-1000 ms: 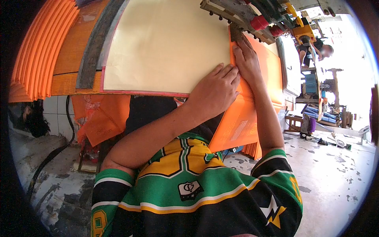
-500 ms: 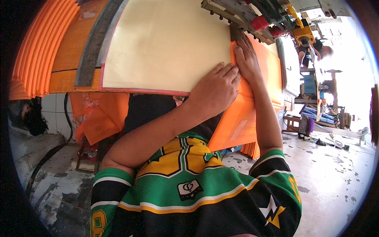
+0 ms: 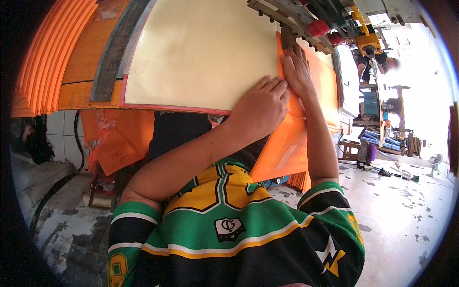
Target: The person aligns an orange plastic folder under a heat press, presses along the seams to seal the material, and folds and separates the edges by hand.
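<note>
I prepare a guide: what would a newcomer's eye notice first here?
Probably the large, flat cream sheet at top centre, with the bare left hand and right hand near its right edge. Then the layered orange stack at far left and the dark machine with red cylinders at upper right.

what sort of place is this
Probably a small workshop or factory floor, judging by the machine with red fittings, the layered orange material on the left and the worn, patchy floor.
</note>
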The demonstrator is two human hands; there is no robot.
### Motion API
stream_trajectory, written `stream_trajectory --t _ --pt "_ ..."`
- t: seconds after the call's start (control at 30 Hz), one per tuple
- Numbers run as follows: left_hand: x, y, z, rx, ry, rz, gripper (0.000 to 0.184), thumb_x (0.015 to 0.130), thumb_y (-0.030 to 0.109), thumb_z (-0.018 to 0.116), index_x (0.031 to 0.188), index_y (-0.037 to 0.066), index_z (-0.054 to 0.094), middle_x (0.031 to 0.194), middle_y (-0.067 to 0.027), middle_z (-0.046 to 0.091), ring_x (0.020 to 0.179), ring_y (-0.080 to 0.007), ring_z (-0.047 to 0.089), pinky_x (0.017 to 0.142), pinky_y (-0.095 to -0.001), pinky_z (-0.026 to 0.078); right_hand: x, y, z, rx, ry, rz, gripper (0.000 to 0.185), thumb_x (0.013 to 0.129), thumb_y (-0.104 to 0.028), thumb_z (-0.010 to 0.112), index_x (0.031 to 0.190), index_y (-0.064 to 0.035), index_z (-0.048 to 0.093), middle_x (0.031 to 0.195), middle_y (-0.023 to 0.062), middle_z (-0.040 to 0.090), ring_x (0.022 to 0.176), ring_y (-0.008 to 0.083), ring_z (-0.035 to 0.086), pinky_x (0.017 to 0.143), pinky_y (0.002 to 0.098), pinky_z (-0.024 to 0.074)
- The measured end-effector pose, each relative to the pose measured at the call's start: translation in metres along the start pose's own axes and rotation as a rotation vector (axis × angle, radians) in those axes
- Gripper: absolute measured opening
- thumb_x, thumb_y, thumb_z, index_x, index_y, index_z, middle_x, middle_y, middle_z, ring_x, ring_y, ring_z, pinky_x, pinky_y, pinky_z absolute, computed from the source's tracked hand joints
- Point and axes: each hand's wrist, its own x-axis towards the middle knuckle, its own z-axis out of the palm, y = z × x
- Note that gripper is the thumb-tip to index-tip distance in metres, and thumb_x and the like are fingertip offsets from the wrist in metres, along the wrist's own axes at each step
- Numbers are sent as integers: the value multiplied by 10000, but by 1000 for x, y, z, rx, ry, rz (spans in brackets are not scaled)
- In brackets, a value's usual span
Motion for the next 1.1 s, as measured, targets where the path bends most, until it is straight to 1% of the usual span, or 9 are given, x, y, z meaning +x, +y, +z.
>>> stream_trajectory --t 0.03,0.17,0.27,0.33,0.47,0.57,0.73,0.93,1.1 --pt "0 0 0 0 4 3 499 1000 315 731 1321 -60 658 1444 -231 656 1414 -345 600 1267 -482 407 1 0 -1 -31 -38 16 643 1054 -350 405 1642 -101 482 1682 207 439 1532 419 414 1270 546 335" --pt "1 0 0 1 2 -5 507 995 314 733 1327 -62 661 1434 -229 660 1408 -341 603 1265 -479 411 0 -5 -2 -36 -18 43 656 1048 -366 419 1649 -106 467 1658 199 461 1524 417 421 1253 547 352" --pt "2 1 -5 5 -26 -8 518 996 313 732 1341 -65 660 1436 -229 659 1409 -336 604 1263 -478 415 -1 -9 -3 -50 -8 38 676 1045 -381 431 1665 -111 444 1665 212 451 1532 422 413 1252 566 345" --pt "4 1 -8 1 -78 -16 527 1002 317 728 1356 -66 657 1442 -229 658 1412 -332 603 1262 -478 416 -3 -12 2 -71 65 17 687 1045 -390 441 1680 -129 428 1674 229 436 1540 430 401 1255 587 331" --pt "2 1 -3 33 -22 0 523 1010 321 720 1354 -67 657 1453 -231 653 1418 -331 600 1264 -477 414 2 2 7 -93 34 -23 694 1047 -402 438 1696 -154 415 1681 244 424 1549 431 389 1254 603 320" --pt "1 0 -3 28 -42 -17 518 1015 325 714 1355 -62 657 1461 -233 650 1426 -335 597 1267 -477 410 3 2 9 -46 46 12 705 1045 -415 437 1705 -172 406 1691 226 422 1562 418 372 1250 589 323" --pt "1 0 -3 8 -35 -13 499 1017 320 714 1345 -52 660 1465 -235 647 1429 -346 596 1273 -482 406 6 -3 6 -120 12 83 727 1029 -421 454 1717 -193 396 1728 181 391 1571 402 354 1241 582 327" --pt "3 0 -4 -13 -53 -24 479 1018 311 706 1323 -55 661 1453 -242 653 1413 -347 608 1264 -488 416 7 -2 8 -107 32 76 732 1015 -412 476 1721 -237 392 1730 176 388 1571 406 353 1233 593 330" --pt "1 -1 0 1 -26 -5 475 1016 307 703 1316 -59 665 1448 -245 656 1405 -347 614 1257 -486 422 5 0 12 -107 75 46 732 1015 -413 490 1718 -236 392 1730 183 386 1574 409 350 1230 603 330"
